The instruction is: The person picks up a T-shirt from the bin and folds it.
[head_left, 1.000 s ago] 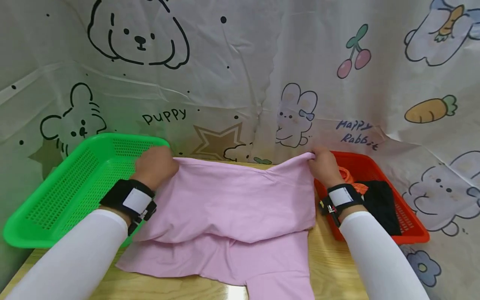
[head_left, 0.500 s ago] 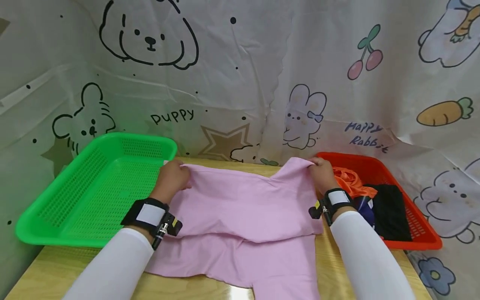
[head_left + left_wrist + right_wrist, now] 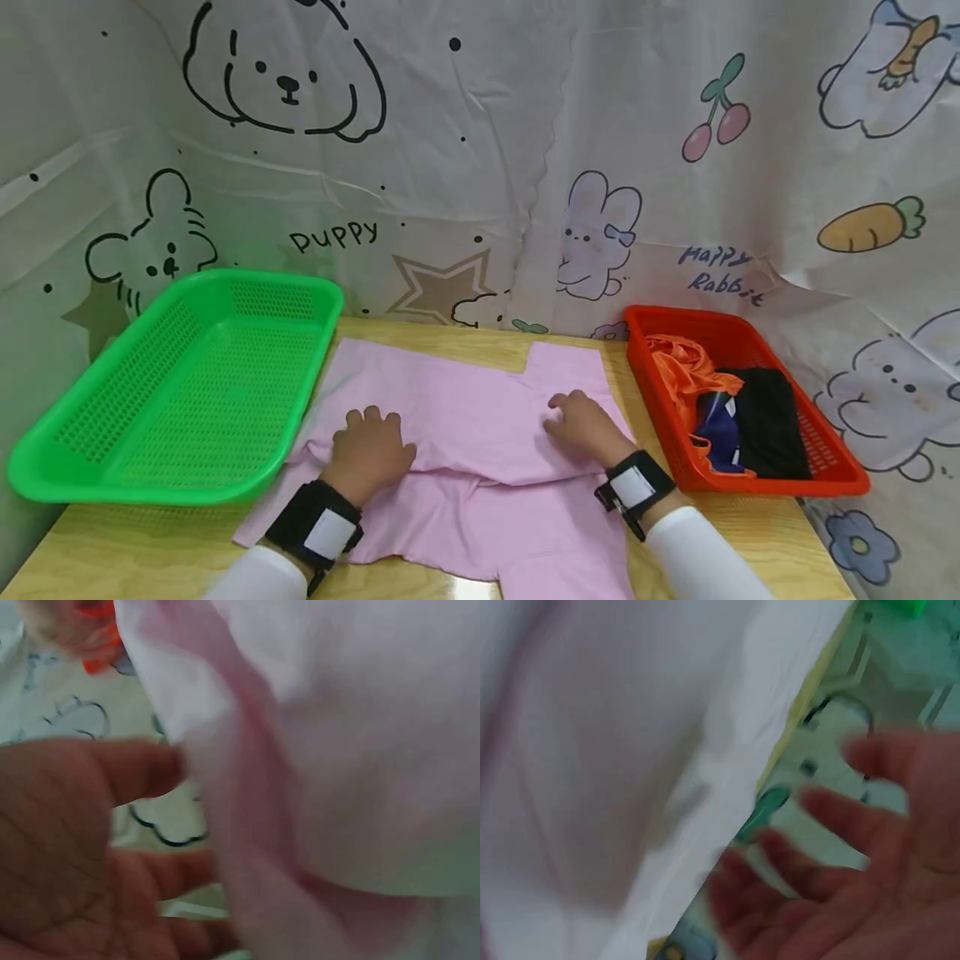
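A pink garment, its upper part folded over, lies on the wooden table between two baskets. Over its left half is my left hand, palm down with the fingers spread and loosely bent. My right hand is over the right half, fingers relaxed and pointing inward. Both hands hold nothing. In the left wrist view the left hand has its fingers apart beside the blurred pink cloth. The right wrist view has the right hand with loose fingers near the cloth's edge.
A green basket with nothing in it stands at the left. At the right, a red basket holds orange cloth, dark blue cloth and black cloth. A printed curtain hangs behind the wooden table.
Both hands have let go of the garment's far edge and drawn back toward the body. The far edge, held up before, now lies flat on the table.
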A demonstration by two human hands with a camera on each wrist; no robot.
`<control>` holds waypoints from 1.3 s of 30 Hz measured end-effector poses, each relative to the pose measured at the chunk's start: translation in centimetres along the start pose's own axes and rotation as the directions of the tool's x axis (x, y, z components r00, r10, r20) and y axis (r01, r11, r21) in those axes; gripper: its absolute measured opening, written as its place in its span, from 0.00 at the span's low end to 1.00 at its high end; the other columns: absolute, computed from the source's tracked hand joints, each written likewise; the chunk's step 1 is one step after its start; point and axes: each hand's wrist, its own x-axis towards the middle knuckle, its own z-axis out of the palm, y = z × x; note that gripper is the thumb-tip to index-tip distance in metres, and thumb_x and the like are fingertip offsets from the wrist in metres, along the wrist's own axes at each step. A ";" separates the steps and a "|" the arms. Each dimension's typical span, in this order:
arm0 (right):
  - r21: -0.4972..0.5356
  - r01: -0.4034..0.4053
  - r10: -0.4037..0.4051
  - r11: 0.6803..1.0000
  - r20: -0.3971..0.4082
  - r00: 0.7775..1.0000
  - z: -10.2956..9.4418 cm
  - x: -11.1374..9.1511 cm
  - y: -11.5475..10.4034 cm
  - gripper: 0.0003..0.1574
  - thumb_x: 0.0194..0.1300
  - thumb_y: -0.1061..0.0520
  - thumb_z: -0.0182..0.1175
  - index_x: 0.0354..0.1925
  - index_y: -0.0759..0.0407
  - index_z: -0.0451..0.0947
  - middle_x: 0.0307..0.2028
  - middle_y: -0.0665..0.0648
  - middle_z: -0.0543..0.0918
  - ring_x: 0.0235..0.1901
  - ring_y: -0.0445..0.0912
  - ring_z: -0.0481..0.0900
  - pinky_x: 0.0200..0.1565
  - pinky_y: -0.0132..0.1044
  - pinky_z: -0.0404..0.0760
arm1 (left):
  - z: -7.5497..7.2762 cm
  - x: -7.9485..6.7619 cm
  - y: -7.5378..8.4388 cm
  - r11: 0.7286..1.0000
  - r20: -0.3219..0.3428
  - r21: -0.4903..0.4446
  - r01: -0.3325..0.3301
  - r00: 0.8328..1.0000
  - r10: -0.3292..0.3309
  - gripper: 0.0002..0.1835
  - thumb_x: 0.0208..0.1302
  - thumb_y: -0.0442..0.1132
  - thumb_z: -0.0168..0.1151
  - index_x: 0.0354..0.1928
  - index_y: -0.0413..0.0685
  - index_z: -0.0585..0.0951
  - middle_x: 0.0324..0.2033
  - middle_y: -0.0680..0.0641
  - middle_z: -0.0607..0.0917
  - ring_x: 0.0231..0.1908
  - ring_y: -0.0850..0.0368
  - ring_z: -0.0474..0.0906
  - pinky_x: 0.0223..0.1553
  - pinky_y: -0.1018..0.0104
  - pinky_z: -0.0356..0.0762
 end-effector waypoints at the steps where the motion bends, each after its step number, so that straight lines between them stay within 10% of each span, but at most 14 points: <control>1: -0.024 -0.006 0.007 1.000 0.044 0.999 0.3 -1.3 -0.5 0.24 0.60 0.49 0.58 0.51 0.61 0.77 0.41 0.64 0.77 0.38 0.55 0.75 0.46 0.54 0.76 | 0.0 -0.9 0.3 1.000 -0.033 0.029 -0.013 0.999 0.014 0.22 0.56 0.49 0.60 0.40 0.34 0.76 0.38 0.31 0.73 0.41 0.33 0.67 0.30 0.40 0.74; 5: -0.069 0.007 -0.005 0.998 0.028 1.000 0.9 -5.8 -1.5 0.24 0.57 0.47 0.61 0.47 0.60 0.78 0.37 0.62 0.77 0.36 0.55 0.75 0.41 0.53 0.76 | 0.1 -4.2 0.9 0.991 -0.149 0.098 -0.093 0.983 0.107 0.22 0.51 0.49 0.65 0.37 0.35 0.75 0.33 0.34 0.72 0.36 0.37 0.67 0.21 0.48 0.74; 9: -0.072 0.042 -0.039 0.997 0.053 0.998 1.6 -8.2 -1.1 0.27 0.55 0.43 0.62 0.46 0.61 0.78 0.36 0.62 0.76 0.37 0.57 0.74 0.39 0.54 0.75 | 0.3 -5.9 0.6 0.986 -0.012 0.080 -0.147 0.989 0.148 0.25 0.48 0.50 0.68 0.42 0.37 0.76 0.37 0.36 0.73 0.41 0.37 0.68 0.21 0.47 0.75; 16: 0.001 0.038 -0.037 0.999 0.109 0.993 2.9 -6.6 1.3 0.39 0.56 0.44 0.63 0.60 0.63 0.69 0.57 0.71 0.67 0.56 0.63 0.64 0.54 0.60 0.71 | 1.1 -3.7 -1.3 0.990 0.242 -0.041 -0.136 0.960 0.142 0.40 0.48 0.53 0.67 0.61 0.39 0.70 0.63 0.28 0.64 0.60 0.26 0.56 0.35 0.30 0.74; 21: 0.012 0.044 -0.045 0.999 0.138 0.989 2.9 -3.7 3.1 0.45 0.57 0.43 0.63 0.67 0.60 0.61 0.66 0.71 0.57 0.64 0.61 0.56 0.61 0.59 0.64 | 0.8 -1.1 -1.4 0.990 0.293 -0.089 -0.113 0.947 0.134 0.45 0.44 0.54 0.69 0.64 0.38 0.67 0.65 0.27 0.60 0.60 0.24 0.53 0.48 0.31 0.69; 30: 0.144 0.000 -0.014 0.990 0.097 0.995 2.3 1.1 5.5 0.45 0.59 0.46 0.61 0.69 0.59 0.57 0.69 0.64 0.57 0.66 0.57 0.54 0.66 0.57 0.56 | 1.9 3.4 -1.7 0.987 0.219 -0.047 -0.150 0.963 0.157 0.42 0.50 0.54 0.65 0.64 0.39 0.67 0.66 0.26 0.57 0.62 0.24 0.51 0.53 0.33 0.67; 36: 0.139 0.138 -0.115 0.981 -0.162 0.980 0.4 -2.8 4.8 0.12 0.57 0.52 0.63 0.38 0.58 0.77 0.37 0.58 0.78 0.38 0.51 0.74 0.45 0.48 0.76 | 1.9 0.4 -3.8 0.950 0.049 -0.037 -0.311 0.949 0.312 0.27 0.50 0.49 0.65 0.50 0.41 0.78 0.57 0.31 0.71 0.59 0.31 0.61 0.48 0.40 0.74; 39: 0.082 0.200 -0.194 0.976 -0.074 0.978 0.6 -6.6 4.0 0.11 0.54 0.49 0.67 0.27 0.51 0.75 0.26 0.51 0.74 0.28 0.44 0.69 0.33 0.40 0.73 | 1.2 -2.3 -5.6 0.933 0.029 -0.005 -0.360 0.933 0.360 0.17 0.47 0.45 0.67 0.39 0.45 0.80 0.41 0.42 0.78 0.45 0.40 0.72 0.38 0.48 0.76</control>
